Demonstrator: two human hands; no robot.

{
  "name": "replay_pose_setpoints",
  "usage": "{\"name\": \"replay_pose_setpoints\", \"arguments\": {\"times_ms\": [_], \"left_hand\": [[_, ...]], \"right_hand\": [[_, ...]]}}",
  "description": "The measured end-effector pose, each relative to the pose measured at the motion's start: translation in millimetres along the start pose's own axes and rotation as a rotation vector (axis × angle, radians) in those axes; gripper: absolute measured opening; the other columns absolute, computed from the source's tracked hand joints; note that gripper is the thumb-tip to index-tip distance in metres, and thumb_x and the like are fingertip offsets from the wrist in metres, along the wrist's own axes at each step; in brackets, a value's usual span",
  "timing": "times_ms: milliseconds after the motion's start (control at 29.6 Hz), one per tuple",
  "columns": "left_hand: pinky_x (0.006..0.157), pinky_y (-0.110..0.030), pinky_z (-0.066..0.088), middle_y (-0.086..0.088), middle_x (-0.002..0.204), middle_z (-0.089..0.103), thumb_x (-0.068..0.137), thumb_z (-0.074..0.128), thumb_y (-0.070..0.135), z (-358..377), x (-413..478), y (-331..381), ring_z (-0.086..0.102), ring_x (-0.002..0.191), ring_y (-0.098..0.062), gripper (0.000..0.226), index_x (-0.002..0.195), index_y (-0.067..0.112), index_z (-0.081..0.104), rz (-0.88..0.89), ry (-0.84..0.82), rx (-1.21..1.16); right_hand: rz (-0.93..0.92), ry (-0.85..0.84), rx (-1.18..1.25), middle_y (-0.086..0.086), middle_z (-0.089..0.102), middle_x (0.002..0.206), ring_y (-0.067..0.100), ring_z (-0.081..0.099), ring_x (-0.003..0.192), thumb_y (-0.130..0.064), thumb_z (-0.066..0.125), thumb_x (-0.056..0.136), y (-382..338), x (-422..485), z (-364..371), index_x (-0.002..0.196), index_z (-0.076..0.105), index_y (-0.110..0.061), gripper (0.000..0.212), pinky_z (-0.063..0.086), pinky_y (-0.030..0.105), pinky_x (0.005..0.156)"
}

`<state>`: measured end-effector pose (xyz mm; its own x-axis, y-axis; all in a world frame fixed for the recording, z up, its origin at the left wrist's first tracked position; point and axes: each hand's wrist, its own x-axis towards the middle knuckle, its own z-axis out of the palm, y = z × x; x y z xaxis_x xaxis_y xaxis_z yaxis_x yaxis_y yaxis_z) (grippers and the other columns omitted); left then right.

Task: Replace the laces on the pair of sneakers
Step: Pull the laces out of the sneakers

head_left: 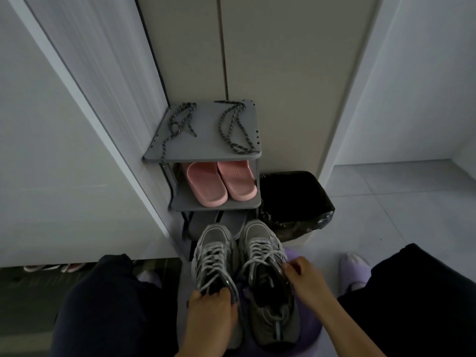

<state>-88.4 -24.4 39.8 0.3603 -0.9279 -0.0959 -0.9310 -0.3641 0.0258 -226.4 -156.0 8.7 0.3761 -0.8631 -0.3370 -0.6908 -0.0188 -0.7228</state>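
Observation:
Two grey sneakers with pale laces stand side by side on the floor between my knees, the left sneaker (215, 249) and the right sneaker (268, 256), toes pointing away. My left hand (211, 313) grips the heel opening of the left sneaker. My right hand (302, 276) pinches the pale lace at the right side of the right sneaker. Two dark speckled spare laces lie loose on the top of the grey shoe rack (206, 150), one spare lace (177, 122) on the left and the other spare lace (235, 127) on the right.
Pink slippers (221, 182) sit on the rack's middle shelf, grey slippers (219, 221) below. A bin with a black bag (296, 202) stands right of the rack. White cupboard panels rise left and behind. A purple cushion (309, 328) lies under the sneakers.

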Motion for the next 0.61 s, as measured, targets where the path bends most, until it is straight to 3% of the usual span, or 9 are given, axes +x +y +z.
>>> {"name": "replay_pose_setpoints", "arguments": {"times_ms": [68,135,237,338,406,541,608], "left_hand": [[0.062,-0.027,0.046,-0.001,0.055,0.064,0.057,0.08,0.045,-5.9,1.2,-7.4,0.062,0.052,-0.011,0.036,0.066,0.016,0.061,0.024,0.092,-0.005],[0.046,-0.026,0.041,0.0,0.031,0.046,0.036,0.088,0.036,-0.5,1.5,-12.5,0.046,0.028,-0.011,0.043,0.045,0.017,0.051,0.035,0.139,-0.012],[0.048,-0.027,0.041,-0.001,0.027,0.041,0.027,0.088,0.03,7.8,-1.5,-1.6,0.042,0.024,-0.013,0.043,0.037,0.018,0.048,0.047,0.115,0.071],[0.044,-0.023,0.045,0.0,0.026,0.039,0.016,0.09,0.032,16.3,-4.1,8.0,0.04,0.023,-0.012,0.049,0.035,0.02,0.047,0.049,0.078,0.049],[0.043,-0.023,0.045,0.0,0.027,0.04,0.018,0.09,0.033,16.4,-6.3,7.1,0.042,0.024,-0.011,0.048,0.036,0.021,0.047,0.075,0.065,0.006],[0.046,-0.017,0.044,0.001,0.029,0.043,0.022,0.09,0.039,21.3,-4.9,1.4,0.045,0.027,-0.01,0.048,0.04,0.02,0.049,0.086,0.089,-0.024],[0.054,-0.017,0.046,0.001,0.038,0.053,0.038,0.087,0.045,14.9,-6.9,3.3,0.053,0.037,-0.009,0.043,0.05,0.02,0.055,0.113,-0.005,-0.131]], "right_hand": [[-0.03,0.082,0.091,0.004,0.053,0.063,0.02,0.051,0.064,-0.015,0.049,0.094,-2.4,0.6,-1.7,0.065,0.046,-0.01,0.029,0.041,0.025,0.061],[-0.071,0.158,0.263,0.0,0.052,0.06,0.017,0.049,0.063,-0.011,0.052,0.093,-10.5,1.0,-9.0,0.064,0.046,-0.016,0.029,0.038,0.011,0.055],[-0.194,0.075,0.312,-0.002,0.058,0.076,0.012,0.052,0.071,-0.013,0.064,0.085,-23.4,6.2,-19.5,0.078,0.052,-0.024,0.018,0.041,0.008,0.061],[-0.16,-0.15,-0.026,-0.003,0.055,0.093,0.01,0.051,0.079,-0.028,0.071,0.075,-27.7,7.4,-14.5,0.103,0.05,-0.022,0.035,0.039,0.019,0.068],[-0.135,-0.105,-0.233,0.0,0.055,0.104,0.016,0.053,0.088,-0.028,0.066,0.076,-28.0,4.8,-8.9,0.112,0.049,-0.018,0.041,0.037,0.025,0.072],[-0.213,0.08,-0.331,-0.001,0.052,0.093,0.02,0.052,0.081,-0.024,0.059,0.079,-35.5,-9.0,-11.6,0.091,0.046,-0.019,0.018,0.033,0.025,0.062],[-0.217,0.1,-0.32,-0.004,0.048,0.088,0.017,0.046,0.075,-0.023,0.059,0.079,-33.1,-11.0,-13.7,0.086,0.041,-0.023,0.019,0.031,0.022,0.055]]}}
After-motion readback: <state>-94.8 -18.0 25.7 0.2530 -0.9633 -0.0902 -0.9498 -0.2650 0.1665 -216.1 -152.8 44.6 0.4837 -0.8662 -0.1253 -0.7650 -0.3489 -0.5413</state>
